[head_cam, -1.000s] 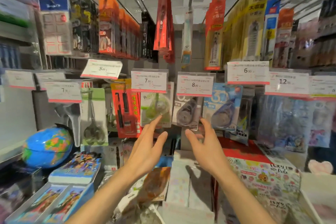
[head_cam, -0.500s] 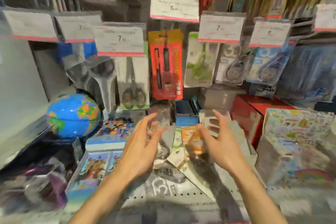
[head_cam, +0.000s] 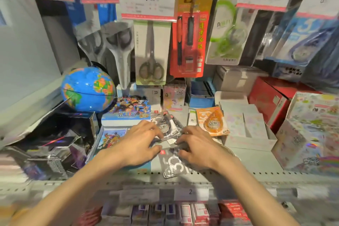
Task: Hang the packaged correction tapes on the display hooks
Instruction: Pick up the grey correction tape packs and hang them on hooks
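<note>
Correction tape packs (head_cam: 167,127) partly hidden under left hand (head_cam: 141,142) and right hand (head_cam: 200,147); fingers curled on packs, actual hold unclear.

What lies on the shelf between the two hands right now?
Head view: grey correction tape packs lie between the left hand and right hand, fingers resting on them.

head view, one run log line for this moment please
phase: pickup | left hand: on grey correction tape packs on shelf | right hand: same pile | orange pack: untouched | hung: none yet
</note>
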A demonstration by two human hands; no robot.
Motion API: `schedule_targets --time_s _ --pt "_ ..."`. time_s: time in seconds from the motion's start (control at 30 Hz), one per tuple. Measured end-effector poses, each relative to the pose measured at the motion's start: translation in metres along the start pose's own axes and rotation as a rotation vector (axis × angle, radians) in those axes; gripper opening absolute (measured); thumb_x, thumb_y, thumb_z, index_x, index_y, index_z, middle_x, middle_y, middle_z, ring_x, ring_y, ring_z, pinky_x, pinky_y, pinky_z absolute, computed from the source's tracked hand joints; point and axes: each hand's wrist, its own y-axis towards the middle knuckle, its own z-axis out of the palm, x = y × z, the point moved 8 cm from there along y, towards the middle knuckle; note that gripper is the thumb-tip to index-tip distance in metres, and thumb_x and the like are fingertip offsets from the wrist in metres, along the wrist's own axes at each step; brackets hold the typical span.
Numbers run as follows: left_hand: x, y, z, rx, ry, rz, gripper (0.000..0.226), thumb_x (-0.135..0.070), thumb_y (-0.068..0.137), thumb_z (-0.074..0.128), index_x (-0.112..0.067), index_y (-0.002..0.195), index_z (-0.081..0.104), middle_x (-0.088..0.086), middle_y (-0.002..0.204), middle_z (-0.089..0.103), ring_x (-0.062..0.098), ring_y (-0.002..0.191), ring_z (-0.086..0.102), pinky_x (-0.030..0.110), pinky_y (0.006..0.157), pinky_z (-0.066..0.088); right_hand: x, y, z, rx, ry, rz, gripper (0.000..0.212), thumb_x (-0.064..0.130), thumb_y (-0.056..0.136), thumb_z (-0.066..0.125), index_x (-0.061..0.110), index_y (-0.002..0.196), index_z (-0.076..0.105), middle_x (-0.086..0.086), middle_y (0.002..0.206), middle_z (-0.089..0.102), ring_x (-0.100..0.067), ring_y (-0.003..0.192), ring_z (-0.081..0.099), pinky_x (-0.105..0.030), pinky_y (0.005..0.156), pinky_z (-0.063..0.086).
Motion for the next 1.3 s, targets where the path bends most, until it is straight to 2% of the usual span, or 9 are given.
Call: schedule_targets --time_s 0.2,0.33,0.43,0.63,0.8,0.97,1.13,1.23,1.3 --pt "0.007 -0.001 -0.001 -0.036 -0.059 -0.011 0.033 -0.039 0.098 0.054 -0.025 0.127 0.063 -0.011 0.137 0.052 0.010 0.134 0.036 0.026 0.113 0.029 0.004 0.009 0.005 0.020 -0.035 -0.072 0.035 0.046 0.087 0.060 0.029 0.117 0.064 0.000 0.142 0.041 -0.022 0.139 0.028 -0.042 0.116 0.021" --pt "0.011 -0.006 -0.007 -0.099 -0.164 -0.045 0.032 -0.041 0.102 0.049 -0.026 0.126 0.063 -0.012 0.132 0.056 0.006 0.130 0.040 0.026 0.112 0.032 -0.004 0.012 -0.007 -0.087 0.117 -0.078 0.032 0.048 0.088 0.060 0.029 0.114 0.064 0.004 0.140 0.046 -0.018 0.136 0.035 -0.036 0.112 0.027" --pt "0.016 -0.008 -0.012 -0.156 -0.287 -0.100 0.034 -0.044 0.102 0.047 -0.028 0.128 0.061 -0.014 0.126 0.060 0.005 0.122 0.048 0.025 0.105 0.039 -0.009 0.014 -0.016 -0.150 0.231 -0.061 0.033 0.053 0.089 0.062 0.027 0.109 0.065 0.007 0.123 0.058 -0.015 0.123 0.047 -0.032 0.104 0.036" --pt "0.033 -0.013 -0.018 -0.321 -0.700 -0.245 0.023 -0.042 0.100 0.052 -0.035 0.119 0.063 -0.013 0.102 0.073 0.000 0.093 0.066 0.020 0.085 0.050 -0.003 0.018 -0.027 -0.261 0.436 0.029 0.032 0.055 0.089 0.060 0.028 0.107 0.059 0.007 0.110 0.062 -0.009 0.105 0.055 -0.027 0.085 0.043" --pt "0.035 -0.017 -0.020 -0.393 -1.225 -0.282 0.021 -0.026 0.102 0.052 -0.019 0.119 0.061 -0.009 0.088 0.077 0.008 0.084 0.073 0.031 0.079 0.059 0.006 0.028 -0.036 -0.387 0.625 0.119 0.033 0.052 0.088 0.064 0.026 0.107 0.054 0.012 0.102 0.062 -0.011 0.096 0.060 -0.033 0.084 0.047" --pt "0.034 -0.022 -0.019 -0.392 -1.224 -0.266 0.008 -0.014 0.099 0.059 -0.019 0.104 0.059 -0.014 0.067 0.067 0.001 0.070 0.066 0.036 0.083 0.058 0.018 0.039 -0.047 -0.467 0.782 0.184 0.033 0.049 0.087 0.067 0.025 0.104 0.051 0.014 0.090 0.054 -0.008 0.079 0.052 -0.022 0.065 0.038" --pt "0.049 -0.027 -0.018 -0.464 -1.247 -0.323 0.010 -0.005 0.097 0.060 -0.015 0.096 0.061 -0.003 0.070 0.070 0.012 0.065 0.070 0.032 0.071 0.060 0.023 0.042 -0.055 -0.498 0.896 0.192 0.034 0.050 0.086 0.069 0.026 0.103 0.052 0.005 0.094 0.059 -0.010 0.084 0.056 -0.024 0.071 0.041" --pt "0.050 -0.029 -0.022 -0.495 -1.263 -0.296 0.006 -0.005 0.096 0.061 -0.011 0.099 0.061 0.001 0.074 0.069 0.015 0.066 0.069 0.039 0.074 0.062 0.024 0.037 -0.058 -0.434 0.984 0.144 0.032 0.045 0.085 0.072 0.027 0.105 0.055 0.000 0.098 0.064 -0.005 0.081 0.062 -0.018 0.071 0.049" --pt "0.048 -0.029 -0.022 -0.500 -1.278 -0.269 0.007 -0.004 0.096 0.060 -0.009 0.101 0.062 0.004 0.078 0.069 0.017 0.068 0.069 0.044 0.074 0.062 0.020 0.031 -0.056 -0.395 1.011 0.101 0.031 0.037 0.084 0.076 0.029 0.106 0.055 0.001 0.103 0.064 -0.004 0.084 0.062 -0.021 0.077 0.052"
